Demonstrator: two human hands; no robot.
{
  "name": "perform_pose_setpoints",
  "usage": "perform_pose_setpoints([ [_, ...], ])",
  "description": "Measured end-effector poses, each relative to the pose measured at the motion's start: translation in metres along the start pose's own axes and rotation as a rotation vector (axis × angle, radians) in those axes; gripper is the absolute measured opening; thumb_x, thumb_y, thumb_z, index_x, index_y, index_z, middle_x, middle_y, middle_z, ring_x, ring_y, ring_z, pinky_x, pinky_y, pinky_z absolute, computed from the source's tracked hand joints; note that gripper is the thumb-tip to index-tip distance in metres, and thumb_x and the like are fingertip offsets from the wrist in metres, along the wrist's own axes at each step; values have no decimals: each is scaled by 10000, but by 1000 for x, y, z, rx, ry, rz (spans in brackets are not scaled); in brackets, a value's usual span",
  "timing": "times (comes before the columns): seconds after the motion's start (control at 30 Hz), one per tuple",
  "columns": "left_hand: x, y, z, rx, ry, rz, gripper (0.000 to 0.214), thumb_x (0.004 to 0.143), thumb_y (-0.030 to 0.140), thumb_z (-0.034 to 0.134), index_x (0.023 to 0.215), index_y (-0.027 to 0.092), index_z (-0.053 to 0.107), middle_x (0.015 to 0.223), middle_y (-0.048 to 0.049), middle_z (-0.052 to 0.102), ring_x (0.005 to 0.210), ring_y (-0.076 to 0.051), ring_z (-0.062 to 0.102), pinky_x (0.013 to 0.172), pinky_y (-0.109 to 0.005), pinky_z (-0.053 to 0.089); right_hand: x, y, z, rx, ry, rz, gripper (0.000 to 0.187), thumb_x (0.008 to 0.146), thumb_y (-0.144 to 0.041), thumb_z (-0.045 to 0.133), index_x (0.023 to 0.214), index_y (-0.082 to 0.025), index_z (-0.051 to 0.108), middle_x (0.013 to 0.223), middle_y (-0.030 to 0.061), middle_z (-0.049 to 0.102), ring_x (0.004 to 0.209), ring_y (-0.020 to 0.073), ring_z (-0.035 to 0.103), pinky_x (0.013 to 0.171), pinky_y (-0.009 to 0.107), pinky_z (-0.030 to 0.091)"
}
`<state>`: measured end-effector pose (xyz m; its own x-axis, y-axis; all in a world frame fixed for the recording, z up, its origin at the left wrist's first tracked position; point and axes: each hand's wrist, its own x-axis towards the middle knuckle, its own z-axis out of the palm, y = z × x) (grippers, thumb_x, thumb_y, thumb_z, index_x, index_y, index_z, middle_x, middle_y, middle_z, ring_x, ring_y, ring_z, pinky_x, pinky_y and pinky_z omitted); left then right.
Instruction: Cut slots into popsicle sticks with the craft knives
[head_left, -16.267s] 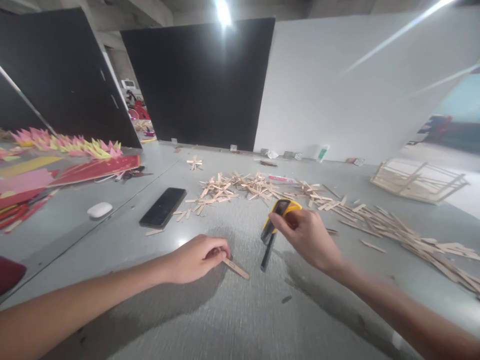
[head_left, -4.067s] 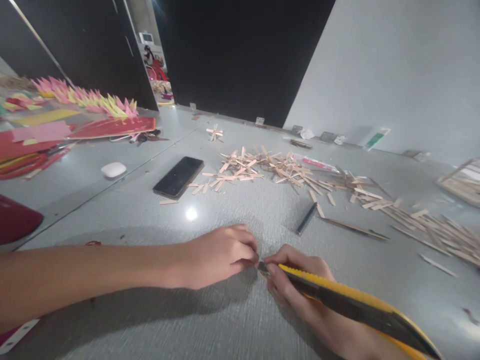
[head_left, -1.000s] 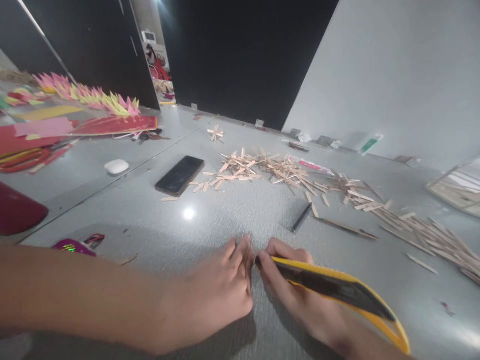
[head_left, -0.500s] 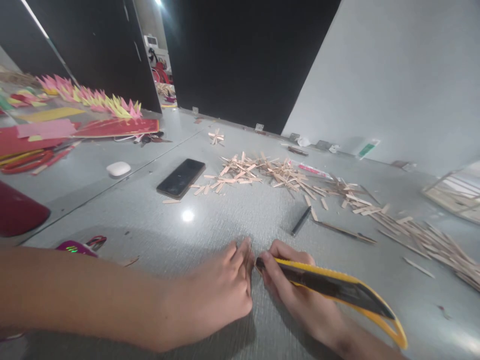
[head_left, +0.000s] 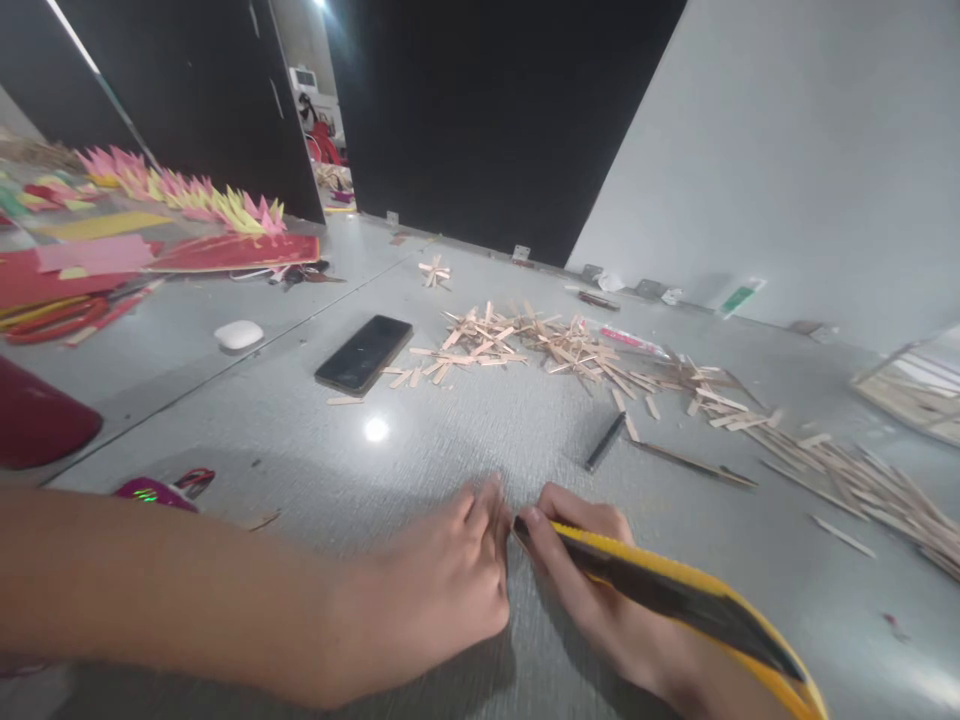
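Note:
My right hand (head_left: pixel 581 570) grips a yellow-and-black utility knife (head_left: pixel 667 590) near its front end, thumb on top. The knife's body slants back toward the lower right, and its blade is not visible. Just left of the knife tip, my left hand (head_left: pixel 442 590) presses down on the grey table (head_left: pixel 450 440) with its fingers drawn together. Whatever those fingers hold is hidden. Ahead of both hands is a loose pile of short wooden sticks (head_left: pixel 555 345). A dark pen-like rod (head_left: pixel 605 440) and a thin pointed stick (head_left: pixel 694 463) lie beyond my right hand.
A phone (head_left: pixel 365 355) and a white case (head_left: pixel 238 335) lie left of the pile. Long wooden strips (head_left: pixel 877 490) spread along the right. Pink and yellow folded paper (head_left: pixel 187 195), scissors (head_left: pixel 56 318) and a red object (head_left: pixel 37 415) occupy the left. Dark panels (head_left: pixel 495 120) stand behind.
The knife's rear end has swung slightly down and turned in my right hand, so its yellow loop shows less. My left hand has barely moved.

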<state>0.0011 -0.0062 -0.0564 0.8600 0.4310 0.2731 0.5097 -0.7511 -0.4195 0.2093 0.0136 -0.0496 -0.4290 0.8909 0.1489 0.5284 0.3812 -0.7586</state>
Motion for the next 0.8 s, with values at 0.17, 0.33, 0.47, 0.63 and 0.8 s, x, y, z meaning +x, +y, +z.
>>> perform_pose_setpoints([
  [0.17, 2, 2, 3, 22, -8, -6, 375, 818, 233, 730, 1121, 18, 774, 1195, -291, 737, 1208, -416, 664, 1045, -518, 430, 4, -7, 0, 46, -41, -47, 373, 1081, -352, 424, 729, -258, 342, 552, -89, 335, 446, 88, 349, 452, 269, 285],
  [0.33, 5, 0, -1, 40, -28, 3, 394, 809, 231, 729, 1132, 11, 773, 1203, -290, 734, 1151, -403, 701, 988, -491, 485, 3, -5, -1, 52, -52, -59, 366, 1079, -354, 427, 732, -259, 357, 534, -91, 354, 428, 81, 371, 444, 263, 283],
  [0.47, 7, -2, -4, 44, -43, 20, 405, 807, 225, 732, 1136, -8, 770, 1214, -302, 723, 1116, -405, 720, 959, -486, 519, 2, -1, -1, 42, -52, -56, 381, 1080, -365, 425, 722, -257, 355, 531, -83, 385, 431, 83, 392, 460, 268, 299],
  [0.63, 10, -4, -5, 38, -39, 17, 396, 802, 202, 729, 1132, -12, 772, 1189, -302, 732, 1102, -402, 730, 941, -477, 544, 2, -1, -3, 8, -61, -65, 379, 1078, -357, 418, 719, -258, 346, 541, -86, 361, 428, 85, 382, 468, 280, 296],
  [0.8, 9, -5, -7, 11, -41, 26, 398, 796, 196, 739, 1123, -30, 769, 1203, -320, 718, 1117, -405, 725, 947, -474, 543, 3, -2, -4, -50, -52, -57, 393, 1080, -333, 382, 697, -256, 335, 575, -72, 351, 466, 103, 390, 505, 309, 299],
])
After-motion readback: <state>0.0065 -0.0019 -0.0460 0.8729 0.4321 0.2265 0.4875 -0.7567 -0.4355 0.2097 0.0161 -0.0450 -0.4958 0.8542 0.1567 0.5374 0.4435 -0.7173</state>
